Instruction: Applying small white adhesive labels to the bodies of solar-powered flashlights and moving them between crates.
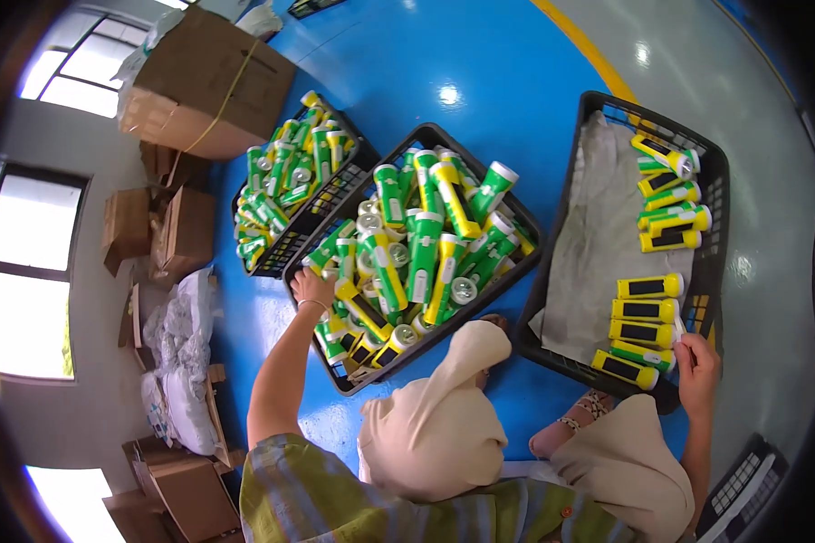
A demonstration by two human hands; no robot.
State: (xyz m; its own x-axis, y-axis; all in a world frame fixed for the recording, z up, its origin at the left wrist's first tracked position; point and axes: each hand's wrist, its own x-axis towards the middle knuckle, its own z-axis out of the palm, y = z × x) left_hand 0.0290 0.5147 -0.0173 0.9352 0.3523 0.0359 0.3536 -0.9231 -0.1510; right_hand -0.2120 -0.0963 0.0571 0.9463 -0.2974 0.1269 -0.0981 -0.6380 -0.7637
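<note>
My left hand (311,288) lies over the left side of the middle black crate (342,387), its fingers spread against the heaped flashlights (423,258). These are green, yellow and white, and some show a dark panel. To the right, my right hand (698,364) is closed in a pinch on a thin white strip (679,328); its kind is unclear. That hand is at the near right side of another black crate (566,364). Beside it, several flashlights (642,310) lie in a row on a grey sheet (589,244). A second group of flashlights (670,217) lies farther back.
A third black crate (312,215) heaped with flashlights stands at the far left. Cardboard boxes (210,81) and clear plastic bags (183,362) line the left wall. My knees are close to the crates. Another dark crate (743,489) stands at the lower right.
</note>
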